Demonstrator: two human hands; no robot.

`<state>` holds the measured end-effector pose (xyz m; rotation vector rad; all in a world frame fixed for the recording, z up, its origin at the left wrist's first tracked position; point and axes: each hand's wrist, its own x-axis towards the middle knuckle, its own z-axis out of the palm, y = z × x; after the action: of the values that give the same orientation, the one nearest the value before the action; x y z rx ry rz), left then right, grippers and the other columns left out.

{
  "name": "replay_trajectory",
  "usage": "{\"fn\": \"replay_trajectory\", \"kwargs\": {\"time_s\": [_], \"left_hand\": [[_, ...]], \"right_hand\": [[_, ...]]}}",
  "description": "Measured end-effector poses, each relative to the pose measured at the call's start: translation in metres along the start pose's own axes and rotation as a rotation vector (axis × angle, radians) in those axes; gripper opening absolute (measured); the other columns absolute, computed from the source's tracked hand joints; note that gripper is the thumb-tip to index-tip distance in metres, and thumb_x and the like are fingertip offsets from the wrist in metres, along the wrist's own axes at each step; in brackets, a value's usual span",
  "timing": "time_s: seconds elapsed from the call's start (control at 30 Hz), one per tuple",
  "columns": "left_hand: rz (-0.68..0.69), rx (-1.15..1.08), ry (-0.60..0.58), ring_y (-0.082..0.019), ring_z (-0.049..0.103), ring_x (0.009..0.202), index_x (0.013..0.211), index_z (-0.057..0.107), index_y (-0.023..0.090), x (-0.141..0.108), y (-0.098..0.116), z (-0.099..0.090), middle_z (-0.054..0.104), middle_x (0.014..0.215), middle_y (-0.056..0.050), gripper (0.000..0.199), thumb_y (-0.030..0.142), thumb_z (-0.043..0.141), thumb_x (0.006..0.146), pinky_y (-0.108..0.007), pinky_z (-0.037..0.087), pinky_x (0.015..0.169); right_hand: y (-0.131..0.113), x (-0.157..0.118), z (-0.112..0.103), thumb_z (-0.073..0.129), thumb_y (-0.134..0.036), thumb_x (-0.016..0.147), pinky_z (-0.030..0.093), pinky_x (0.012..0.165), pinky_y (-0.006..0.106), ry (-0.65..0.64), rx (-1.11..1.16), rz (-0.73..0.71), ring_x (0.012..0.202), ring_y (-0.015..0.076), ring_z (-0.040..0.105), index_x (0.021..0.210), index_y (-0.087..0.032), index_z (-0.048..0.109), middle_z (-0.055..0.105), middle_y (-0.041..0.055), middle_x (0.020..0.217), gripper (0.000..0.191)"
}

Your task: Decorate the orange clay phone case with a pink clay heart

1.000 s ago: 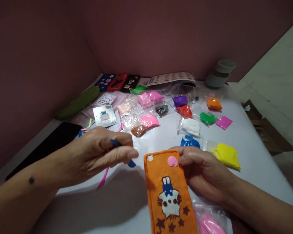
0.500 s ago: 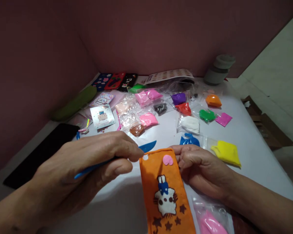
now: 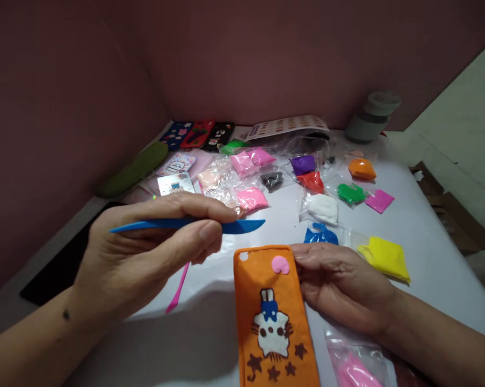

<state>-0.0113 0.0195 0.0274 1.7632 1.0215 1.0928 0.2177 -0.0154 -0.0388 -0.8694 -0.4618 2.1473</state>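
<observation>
My left hand (image 3: 157,247) pinches a blue plastic modelling knife (image 3: 242,227) between thumb and fingers, its blade pointing right, raised above the table and apart from the case. My right hand (image 3: 342,279) grips the upper right edge of an orange clay-covered phone case (image 3: 250,301). On the case are a white cat figure (image 3: 273,338) with a blue bow, upside down to me, brown stars (image 3: 272,372), a pink heart (image 3: 281,264) and a small white patch at the top left corner. Below my left hand lies a pink modelling tool (image 3: 178,293), partly hidden.
Bags of coloured clay lie across the white table, among them yellow (image 3: 387,259), white (image 3: 321,208), blue (image 3: 321,234) and pink (image 3: 357,371). Farther back are decorated cases (image 3: 197,134), a green pouch-like item (image 3: 133,171) and a jar (image 3: 371,118) by the wall.
My left hand has lifted the blue knife up from the case's top left corner and turned it level. The pink tool has come into view. My right hand still holds the case.
</observation>
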Motion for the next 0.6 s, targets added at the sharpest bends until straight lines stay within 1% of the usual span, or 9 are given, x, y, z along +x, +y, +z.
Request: {"fn": "replay_trajectory", "kwargs": {"time_s": [0.07,0.1,0.17,0.2,0.27,0.3,0.37,0.5,0.6], "left_hand": [[0.051,0.027,-0.074,-0.006,0.058,0.055,0.09,0.075,0.024,0.001,-0.001,0.0,0.067,0.069,0.003,0.015,0.014,0.065,0.084,-0.013,0.047,0.047],[0.094,0.061,-0.118,-0.007,0.06,0.058,0.091,0.074,0.023,0.002,0.0,0.0,0.068,0.07,0.003,0.016,0.012,0.063,0.085,-0.014,0.049,0.051],[0.227,0.151,-0.218,-0.01,0.065,0.071,0.096,0.071,0.02,0.002,0.0,-0.001,0.071,0.078,0.002,0.019,0.008,0.06,0.086,-0.017,0.055,0.067],[0.301,0.188,-0.288,-0.012,0.067,0.08,0.099,0.069,0.018,0.002,0.0,-0.001,0.072,0.084,0.0,0.02,0.007,0.059,0.086,-0.02,0.055,0.075],[0.402,0.219,-0.42,-0.014,0.066,0.09,0.102,0.066,0.014,0.002,0.0,-0.001,0.071,0.092,-0.004,0.019,0.006,0.061,0.085,-0.021,0.054,0.084],[0.418,0.216,-0.467,-0.013,0.066,0.09,0.102,0.065,0.013,0.001,-0.001,-0.001,0.07,0.094,-0.005,0.018,0.007,0.062,0.086,-0.019,0.054,0.082],[0.411,0.198,-0.517,-0.012,0.065,0.086,0.101,0.066,0.013,-0.001,-0.002,-0.001,0.069,0.091,-0.006,0.016,0.007,0.06,0.086,-0.017,0.054,0.077],[0.449,0.201,-0.569,-0.013,0.065,0.082,0.103,0.064,0.01,-0.008,-0.006,0.004,0.068,0.093,-0.009,0.024,-0.001,0.053,0.086,-0.018,0.055,0.074],[0.485,0.283,-0.574,-0.015,0.064,0.081,0.102,0.064,0.008,-0.011,-0.007,0.009,0.067,0.09,-0.01,0.02,0.0,0.053,0.087,-0.022,0.054,0.071]], "right_hand": [[0.0,0.001,0.001,0.064,-0.015,0.075,0.041,0.096,0.034,-0.021,0.018,0.006,0.087,0.0192,0.065,0.083,-0.013,0.075,0.072,0.009,0.087,0.014],[0.0,0.002,0.001,0.063,-0.015,0.077,0.041,0.096,0.034,-0.037,0.028,0.011,0.087,0.019,0.065,0.084,-0.013,0.075,0.072,0.0091,0.088,0.014],[0.0,0.003,0.001,0.062,-0.014,0.079,0.043,0.094,0.032,-0.064,0.046,0.018,0.087,0.0181,0.064,0.087,-0.012,0.075,0.072,0.0093,0.089,0.016],[0.0,0.003,0.001,0.062,-0.013,0.08,0.043,0.093,0.032,-0.071,0.052,0.018,0.086,0.0175,0.064,0.088,-0.011,0.075,0.072,0.0091,0.089,0.016],[0.001,0.003,0.001,0.063,-0.013,0.08,0.043,0.091,0.031,-0.069,0.066,0.016,0.083,0.0158,0.064,0.087,-0.011,0.074,0.071,0.0079,0.085,0.014],[0.001,0.003,0.001,0.063,-0.013,0.08,0.043,0.091,0.031,-0.068,0.077,0.017,0.081,0.015,0.063,0.085,-0.011,0.074,0.07,0.007,0.083,0.012],[0.002,0.003,0.0,0.065,-0.012,0.08,0.043,0.091,0.031,-0.057,0.099,0.019,0.077,0.0136,0.063,0.08,-0.011,0.073,0.068,0.005,0.077,0.007],[0.005,0.004,-0.001,0.07,-0.013,0.078,0.047,0.08,0.026,-0.017,0.115,0.001,0.074,0.0119,0.062,0.079,-0.01,0.07,0.065,0.0035,0.076,0.003],[0.007,0.005,-0.001,0.071,-0.013,0.078,0.049,0.074,0.023,-0.007,0.113,-0.003,0.075,0.0115,0.061,0.08,-0.008,0.069,0.065,0.0038,0.077,0.006]]}}
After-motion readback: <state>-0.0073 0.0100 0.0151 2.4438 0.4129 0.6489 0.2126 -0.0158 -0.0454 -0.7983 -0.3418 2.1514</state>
